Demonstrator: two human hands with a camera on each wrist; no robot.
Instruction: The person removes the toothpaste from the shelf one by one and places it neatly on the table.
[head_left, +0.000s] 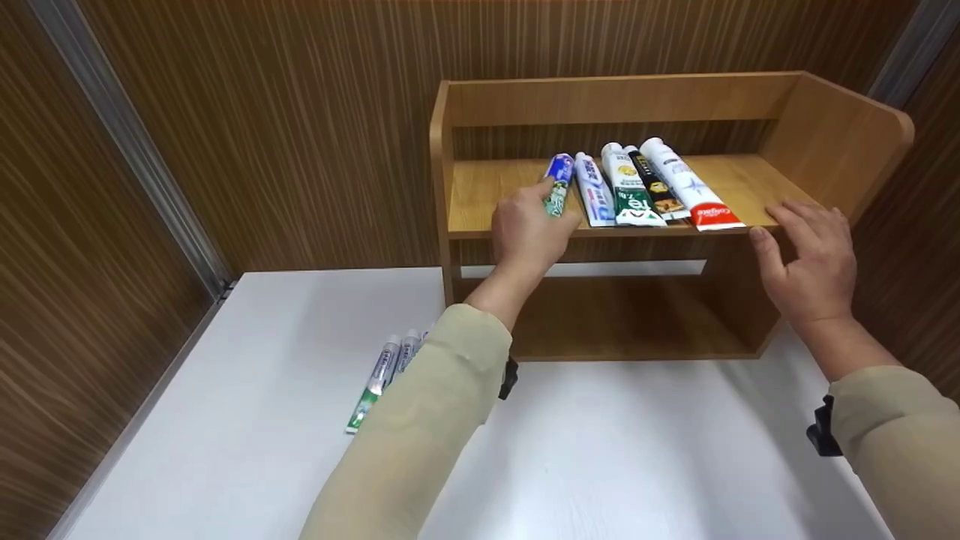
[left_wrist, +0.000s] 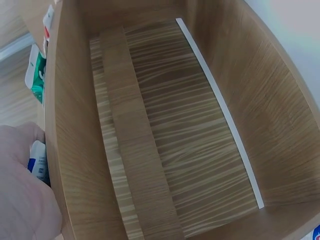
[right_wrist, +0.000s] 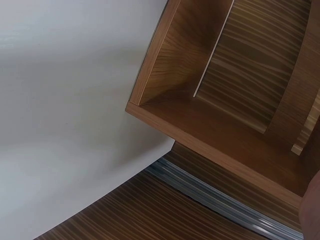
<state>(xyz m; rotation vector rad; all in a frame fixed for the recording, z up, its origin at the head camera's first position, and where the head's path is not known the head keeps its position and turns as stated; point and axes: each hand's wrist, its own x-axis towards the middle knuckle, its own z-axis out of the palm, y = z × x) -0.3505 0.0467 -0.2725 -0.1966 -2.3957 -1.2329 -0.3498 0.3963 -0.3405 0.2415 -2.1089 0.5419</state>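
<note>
On the upper board of a wooden shelf (head_left: 480, 195), my left hand (head_left: 529, 229) holds a blue and green toothpaste tube (head_left: 559, 166) between thumb and fingers. In the left wrist view, part of a white and blue tube (left_wrist: 38, 162) shows beside that palm. To its right lie a white and blue tube (head_left: 595, 191), a white and green tube (head_left: 627, 180), a partly covered black tube (head_left: 657, 184) and a white and red Colgate tube (head_left: 688, 180). My right hand (head_left: 817, 259) rests on the board's right front edge, thumb at the front, holding no tube.
Several more toothpaste tubes (head_left: 384, 366) lie on the white table (head_left: 300, 337) left of the shelf, partly hidden by my left sleeve. The lower compartment (head_left: 622, 319) sits under the board. Wood-patterned walls (head_left: 300, 135) stand behind and at both sides.
</note>
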